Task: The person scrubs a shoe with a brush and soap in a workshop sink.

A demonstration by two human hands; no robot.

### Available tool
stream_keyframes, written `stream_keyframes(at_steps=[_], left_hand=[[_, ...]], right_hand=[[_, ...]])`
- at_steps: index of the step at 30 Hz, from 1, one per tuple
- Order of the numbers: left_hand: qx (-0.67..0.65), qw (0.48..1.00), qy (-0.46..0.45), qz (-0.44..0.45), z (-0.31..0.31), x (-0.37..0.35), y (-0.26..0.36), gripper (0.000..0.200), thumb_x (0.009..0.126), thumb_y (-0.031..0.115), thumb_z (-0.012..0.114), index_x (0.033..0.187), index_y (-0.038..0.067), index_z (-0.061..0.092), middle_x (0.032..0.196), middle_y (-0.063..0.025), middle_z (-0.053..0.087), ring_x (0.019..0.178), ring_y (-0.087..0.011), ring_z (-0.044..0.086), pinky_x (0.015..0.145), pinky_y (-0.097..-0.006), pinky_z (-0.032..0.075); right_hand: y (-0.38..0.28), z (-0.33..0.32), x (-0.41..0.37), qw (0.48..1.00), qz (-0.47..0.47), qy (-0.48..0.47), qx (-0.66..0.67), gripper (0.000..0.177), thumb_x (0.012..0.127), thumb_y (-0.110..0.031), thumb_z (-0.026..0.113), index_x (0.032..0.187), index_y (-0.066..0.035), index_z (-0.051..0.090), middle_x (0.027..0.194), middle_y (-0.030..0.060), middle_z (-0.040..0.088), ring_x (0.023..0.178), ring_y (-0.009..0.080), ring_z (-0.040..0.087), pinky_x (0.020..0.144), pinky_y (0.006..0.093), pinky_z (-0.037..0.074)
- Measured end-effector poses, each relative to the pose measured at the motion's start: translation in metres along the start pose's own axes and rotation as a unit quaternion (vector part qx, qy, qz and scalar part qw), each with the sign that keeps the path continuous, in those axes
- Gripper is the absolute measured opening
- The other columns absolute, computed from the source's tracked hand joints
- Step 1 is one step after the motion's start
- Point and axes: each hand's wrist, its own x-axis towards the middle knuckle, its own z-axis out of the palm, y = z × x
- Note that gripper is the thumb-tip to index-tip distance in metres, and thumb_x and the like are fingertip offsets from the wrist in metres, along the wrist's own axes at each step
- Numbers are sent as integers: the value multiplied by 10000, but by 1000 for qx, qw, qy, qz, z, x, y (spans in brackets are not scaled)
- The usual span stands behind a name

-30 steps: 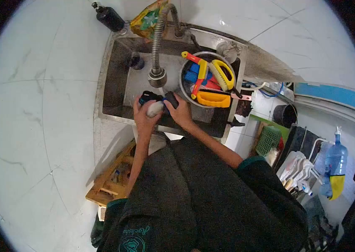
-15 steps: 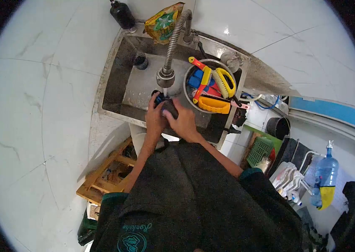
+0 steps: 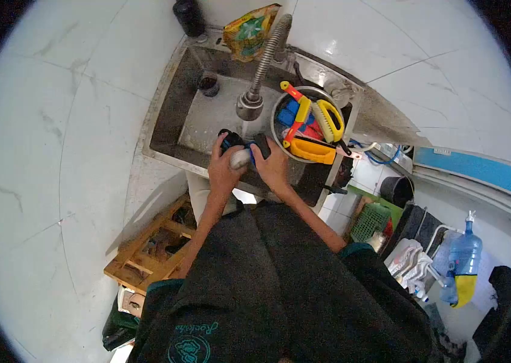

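Observation:
Under the spring-neck faucet [image 3: 249, 106], my two hands work close together over the sink's front edge. My left hand [image 3: 224, 170] is closed round a black object with a pale rounded part [image 3: 240, 159]; its kind I cannot make out. In my right hand [image 3: 275, 168] is a dark block with a blue edge [image 3: 261, 146], held against or just beside that object. Water runs from the faucet down to the gap between the hands. The metal sink [image 3: 165, 130] lies around them.
Right in the sink stands a metal bowl [image 3: 274, 124] filled with a yellow-handled brush [image 3: 330, 121], an orange-handled brush [image 3: 310, 150] and other coloured tools. A dark cup [image 3: 208, 85] is at the back left. Behind are a yellow-green pouch [image 3: 249, 33] and a dark bottle [image 3: 189, 17].
My right hand has turned and shifted right, bringing the dark block away from over the held object, whose pale part now shows. The whole view has shifted slightly.

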Motion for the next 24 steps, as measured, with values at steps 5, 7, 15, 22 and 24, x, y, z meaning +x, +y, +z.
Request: stream_keyframes(at_steps=[5, 7, 15, 22, 24], left_hand=[[34, 999, -9, 32, -3, -6, 5, 524, 550, 56, 844, 1049, 134, 703, 1419, -108, 451, 1213, -343, 538, 945, -424, 496], [43, 998, -2, 42, -4, -2, 6, 530, 547, 52, 845, 1053, 124, 701, 1422, -105, 445, 1205, -343, 541, 944, -423, 495], [-29, 999, 16, 20, -13, 1, 1, 468, 557, 129, 866, 1000, 109, 717, 1374, -144, 486, 1175, -339, 563, 954, -439, 482], [47, 997, -34, 56, -21, 46, -9, 517, 602, 207, 875, 1076, 114, 691, 1394, -182, 430, 1169, -351, 554, 924, -436, 498], [56, 995, -55, 65, -16, 58, -10, 517, 630, 225, 860, 1099, 106, 676, 1404, -186, 414, 1184, -365, 538, 939, -443, 486]], right_hand=[[-4, 1, -1, 999, 14, -17, 34, 459, 845, -322, 676, 1145, 22, 632, 945, 272, 671, 902, 423, 659, 757, 439, 526], [-10, -1, 0, 999, 3, -30, 22, 481, 841, -332, 679, 1160, 24, 625, 939, 270, 673, 892, 422, 663, 760, 440, 527], [81, 43, 5, 990, 131, -58, 2, 586, 862, -475, 625, 1163, 27, 625, 1065, 260, 655, 1024, 396, 628, 886, 442, 480], [97, 40, -13, 985, 155, -71, 10, 635, 863, -540, 593, 1207, -6, 600, 1131, 246, 641, 1066, 389, 616, 936, 445, 465], [97, 23, -16, 989, 145, -34, 24, 654, 864, -558, 584, 1226, -14, 590, 1137, 242, 641, 1076, 398, 609, 954, 438, 457]])
